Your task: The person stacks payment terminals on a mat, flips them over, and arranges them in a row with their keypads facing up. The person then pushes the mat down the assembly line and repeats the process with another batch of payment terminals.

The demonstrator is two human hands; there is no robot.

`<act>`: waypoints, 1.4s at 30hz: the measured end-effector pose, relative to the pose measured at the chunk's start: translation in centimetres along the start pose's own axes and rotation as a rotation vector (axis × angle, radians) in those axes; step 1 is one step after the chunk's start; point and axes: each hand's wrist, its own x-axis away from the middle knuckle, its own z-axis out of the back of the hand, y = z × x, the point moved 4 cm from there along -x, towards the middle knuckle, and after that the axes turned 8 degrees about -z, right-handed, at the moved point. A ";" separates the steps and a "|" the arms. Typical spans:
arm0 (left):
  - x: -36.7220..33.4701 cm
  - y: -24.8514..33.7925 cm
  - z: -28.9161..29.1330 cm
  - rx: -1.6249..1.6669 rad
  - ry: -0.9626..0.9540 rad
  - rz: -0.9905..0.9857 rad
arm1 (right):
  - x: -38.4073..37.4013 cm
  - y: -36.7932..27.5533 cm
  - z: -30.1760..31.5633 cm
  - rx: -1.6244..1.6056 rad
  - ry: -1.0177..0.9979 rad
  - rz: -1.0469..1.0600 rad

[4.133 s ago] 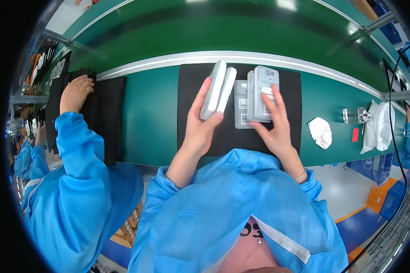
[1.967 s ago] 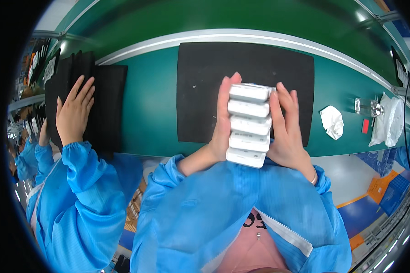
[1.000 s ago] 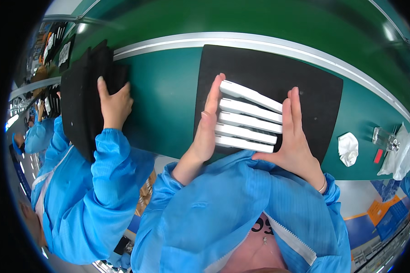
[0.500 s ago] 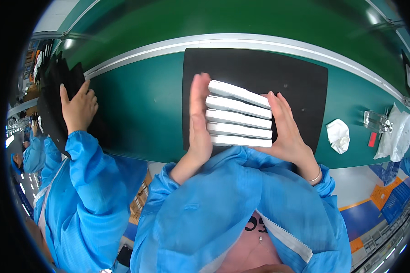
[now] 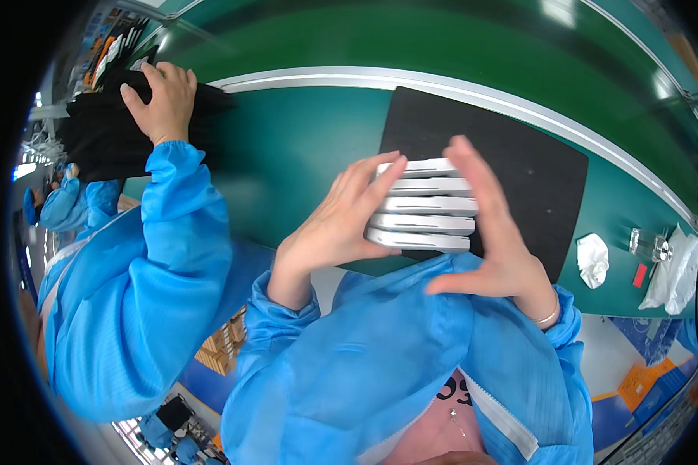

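Observation:
A row of several thin white flat slabs (image 5: 430, 204), with narrow dark slots along their edges, lies stacked in front of my chest above the black mat (image 5: 496, 147). My left hand (image 5: 337, 213) grips the row's left end, fingers bent over the far slab and thumb by the nearest one. Along the right end my right hand (image 5: 500, 240) is open, its fingers stretched out and slightly blurred, its thumb spread apart. Whether its palm touches the slabs I cannot tell.
On the green table (image 5: 310, 124) to the right are a crumpled white cloth (image 5: 592, 261), a glass bottle (image 5: 647, 244), a red piece (image 5: 640, 275) and a white plastic bag (image 5: 675, 271). At the left, a co-worker's hand (image 5: 167, 101) rests on black material (image 5: 108, 136).
The slabs went from fanned out to evenly lined up. My left hand turned from flat to gripping their left end; my right thumb spread away. The view swung left; the co-worker's hand moved over the black material.

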 end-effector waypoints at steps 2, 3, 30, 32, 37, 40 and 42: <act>2.4 -1.0 -1.1 -0.078 -0.001 0.083 | 1.2 1.2 1.5 -0.228 0.219 -0.032; 3.6 -1.7 -1.8 -0.019 0.055 0.174 | 2.3 2.3 1.8 -0.186 0.342 -0.133; -1.7 2.7 -9.4 -0.314 0.278 -0.083 | 12.3 6.6 3.6 -0.457 0.632 -0.664; -1.3 3.4 -7.8 -0.482 0.205 -0.130 | 14.4 6.5 5.0 -0.464 0.690 -0.686; 1.8 2.9 -5.9 -0.668 0.034 -0.028 | 15.6 4.5 7.7 0.532 0.699 -0.739; 0.5 3.1 -5.7 -0.634 0.089 -0.038 | 12.9 4.4 8.0 0.789 0.655 -0.545; -0.8 3.0 -6.7 -0.568 0.128 -0.072 | 9.1 3.5 6.9 0.799 0.381 -0.336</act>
